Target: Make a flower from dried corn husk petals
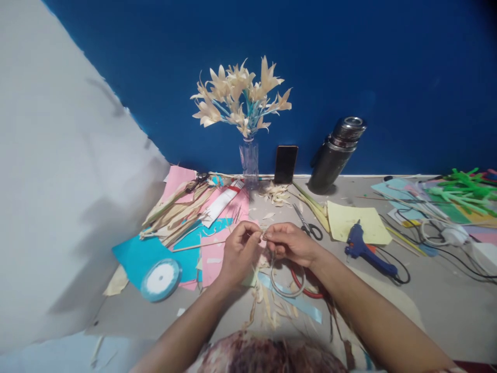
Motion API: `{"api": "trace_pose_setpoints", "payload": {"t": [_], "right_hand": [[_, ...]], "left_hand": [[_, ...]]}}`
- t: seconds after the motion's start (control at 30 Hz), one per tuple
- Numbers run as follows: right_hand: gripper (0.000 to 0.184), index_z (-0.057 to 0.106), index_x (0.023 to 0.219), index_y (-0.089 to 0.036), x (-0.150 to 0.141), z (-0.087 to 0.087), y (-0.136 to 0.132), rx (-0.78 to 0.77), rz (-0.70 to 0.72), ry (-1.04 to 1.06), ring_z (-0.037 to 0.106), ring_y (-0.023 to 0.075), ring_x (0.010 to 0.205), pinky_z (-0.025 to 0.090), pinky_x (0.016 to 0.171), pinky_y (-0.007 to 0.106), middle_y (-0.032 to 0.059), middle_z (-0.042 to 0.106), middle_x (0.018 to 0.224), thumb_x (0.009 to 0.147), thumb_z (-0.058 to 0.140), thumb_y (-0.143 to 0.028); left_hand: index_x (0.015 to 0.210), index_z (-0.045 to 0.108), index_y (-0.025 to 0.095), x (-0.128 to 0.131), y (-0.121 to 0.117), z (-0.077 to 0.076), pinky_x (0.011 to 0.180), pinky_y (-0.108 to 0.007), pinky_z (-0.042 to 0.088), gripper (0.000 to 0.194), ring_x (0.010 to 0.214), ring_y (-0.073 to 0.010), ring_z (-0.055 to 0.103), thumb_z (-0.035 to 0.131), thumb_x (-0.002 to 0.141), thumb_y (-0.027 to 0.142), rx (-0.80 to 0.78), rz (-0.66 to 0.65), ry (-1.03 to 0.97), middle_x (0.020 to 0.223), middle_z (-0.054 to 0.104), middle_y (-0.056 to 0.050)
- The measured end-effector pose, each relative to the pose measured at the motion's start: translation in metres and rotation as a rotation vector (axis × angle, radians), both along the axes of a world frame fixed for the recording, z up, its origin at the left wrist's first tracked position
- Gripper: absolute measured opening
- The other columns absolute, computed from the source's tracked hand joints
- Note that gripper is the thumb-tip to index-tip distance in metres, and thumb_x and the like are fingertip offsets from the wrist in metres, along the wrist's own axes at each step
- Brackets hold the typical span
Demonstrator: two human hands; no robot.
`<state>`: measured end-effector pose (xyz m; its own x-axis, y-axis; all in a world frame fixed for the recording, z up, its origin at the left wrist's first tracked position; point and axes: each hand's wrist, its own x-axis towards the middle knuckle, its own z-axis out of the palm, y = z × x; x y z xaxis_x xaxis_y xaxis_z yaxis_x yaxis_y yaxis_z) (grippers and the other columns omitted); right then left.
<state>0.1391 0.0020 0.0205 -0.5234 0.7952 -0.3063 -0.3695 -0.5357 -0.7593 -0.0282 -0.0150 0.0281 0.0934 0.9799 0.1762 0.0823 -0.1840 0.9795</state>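
Observation:
Over the middle of the table, my left hand [243, 252] and my right hand [293, 242] meet at their fingertips. Both pinch a small pale piece [264, 235], too small and covered to name. A thin stick [200, 245] runs leftward from my left hand; whether that hand grips it I cannot tell. Just below my right hand lie a whitish ring [289, 296] and a red ring [311, 293], partly over a light blue ribbon [308, 306]. Dried husk scraps [267, 303] are scattered there. Scissors [310, 228] rest beyond my right hand.
Husk flowers [240, 93] stand in a clear bottle [249, 160] at the back, beside a phone [286, 163] and a flask [336, 155]. Left are dried husks [174, 207], coloured sheets [135, 254] and a ribbon spool [161, 280]. Right are a glue gun [367, 251] and green pipe cleaners [466, 191].

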Motion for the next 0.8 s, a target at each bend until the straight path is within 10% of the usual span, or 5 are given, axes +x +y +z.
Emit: {"api": "trace_pose_setpoints", "payload": {"t": [0.8], "right_hand": [[0.045, 0.071, 0.085, -0.013, 0.0015, -0.0060, 0.0016, 0.256, -0.079, -0.227, 0.048, 0.0066, 0.044, 0.030, 0.041, 0.018, 0.0007, 0.063, 0.060, 0.081, 0.067, -0.057]], "left_hand": [[0.087, 0.053, 0.019, -0.0020, -0.0001, 0.0009, 0.059, -0.024, 0.045, 0.011, 0.059, -0.0125, 0.059, 0.056, 0.091, 0.029, -0.045, 0.044, -0.007, 0.066, 0.066, 0.001]]}}
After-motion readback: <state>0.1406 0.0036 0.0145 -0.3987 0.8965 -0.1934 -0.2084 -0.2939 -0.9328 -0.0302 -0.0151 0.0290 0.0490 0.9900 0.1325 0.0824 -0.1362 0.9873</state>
